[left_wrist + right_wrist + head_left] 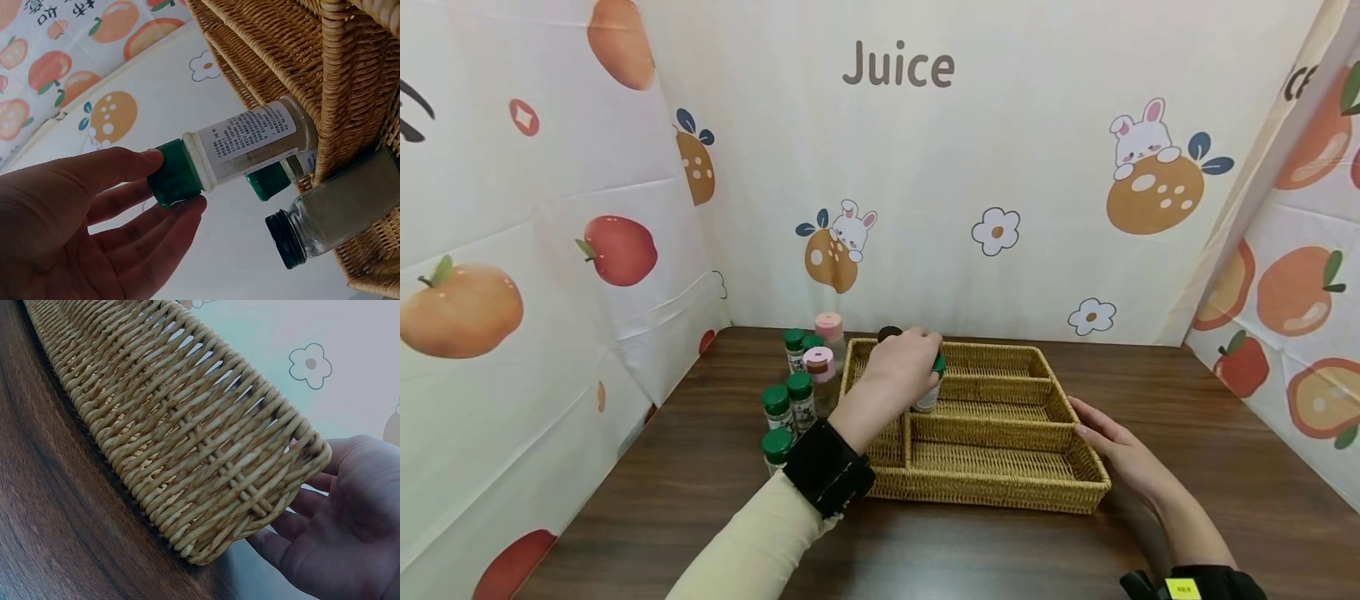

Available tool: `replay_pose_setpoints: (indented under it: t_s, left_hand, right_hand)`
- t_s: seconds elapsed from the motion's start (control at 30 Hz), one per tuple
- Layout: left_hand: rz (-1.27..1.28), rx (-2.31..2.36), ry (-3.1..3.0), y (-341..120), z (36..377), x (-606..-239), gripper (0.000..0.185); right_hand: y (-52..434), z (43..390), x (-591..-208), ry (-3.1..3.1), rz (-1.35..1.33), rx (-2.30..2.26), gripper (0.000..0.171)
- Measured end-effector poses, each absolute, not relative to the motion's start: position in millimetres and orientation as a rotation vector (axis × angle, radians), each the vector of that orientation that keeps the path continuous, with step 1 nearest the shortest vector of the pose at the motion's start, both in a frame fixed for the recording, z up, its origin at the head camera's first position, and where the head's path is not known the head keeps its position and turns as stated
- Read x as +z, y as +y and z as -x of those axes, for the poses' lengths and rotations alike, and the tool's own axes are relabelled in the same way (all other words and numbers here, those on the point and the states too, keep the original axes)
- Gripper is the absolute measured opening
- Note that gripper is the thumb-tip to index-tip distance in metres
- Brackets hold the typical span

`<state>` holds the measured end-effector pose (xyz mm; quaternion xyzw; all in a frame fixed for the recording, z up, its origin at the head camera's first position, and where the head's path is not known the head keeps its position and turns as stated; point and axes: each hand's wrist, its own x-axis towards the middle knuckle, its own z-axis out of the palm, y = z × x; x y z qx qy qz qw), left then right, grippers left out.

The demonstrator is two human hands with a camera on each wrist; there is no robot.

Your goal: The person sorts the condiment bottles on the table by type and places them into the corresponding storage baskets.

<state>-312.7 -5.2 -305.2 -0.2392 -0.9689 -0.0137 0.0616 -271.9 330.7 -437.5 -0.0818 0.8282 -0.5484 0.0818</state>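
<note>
In the head view my left hand (891, 375) reaches over the left part of a woven basket (985, 483). Its thumb and fingers pinch the green cap of a spice jar (250, 140), whose labelled body is in the basket; whether it touches the bottom I cannot tell. Beside it in the left wrist view are a black-capped glass jar (350, 200) and another green-capped jar (269, 181). My right hand (1123, 450) touches the basket's right side, its fingers fairly straight along the outside near the rim; the basket's corner hides part of them in the right wrist view.
Left of the basket stand several green-capped jars (777, 402) and two pink-capped bottles (820, 367). Dividers split the basket into compartments. The dark wooden table (970, 558) meets printed cloth walls (925, 167) at the back and sides.
</note>
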Motion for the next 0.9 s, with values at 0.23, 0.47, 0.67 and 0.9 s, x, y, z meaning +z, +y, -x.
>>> replay_pose_setpoints:
  t_s: [0.23, 0.47, 0.67, 0.9]
  left_hand:
    - [0.722, -0.100, -2.979, -4, 317, -305, 0.032]
    - [0.725, -0.002, -3.011, 0, 318, -307, 0.019]
    - [0.735, 0.068, -3.043, 7, 322, -306, 0.020]
    - [0.752, 0.143, -3.083, 14, 326, -305, 0.038]
  right_hand:
    - [330, 272, -438, 2.460, 0.227, -1.645, 0.068]
    - [329, 272, -438, 2.431, 0.245, -1.671, 0.068]
    - [330, 273, -437, 2.449, 0.233, -1.655, 0.068]
    - [331, 273, -437, 2.436, 0.239, -1.659, 0.069]
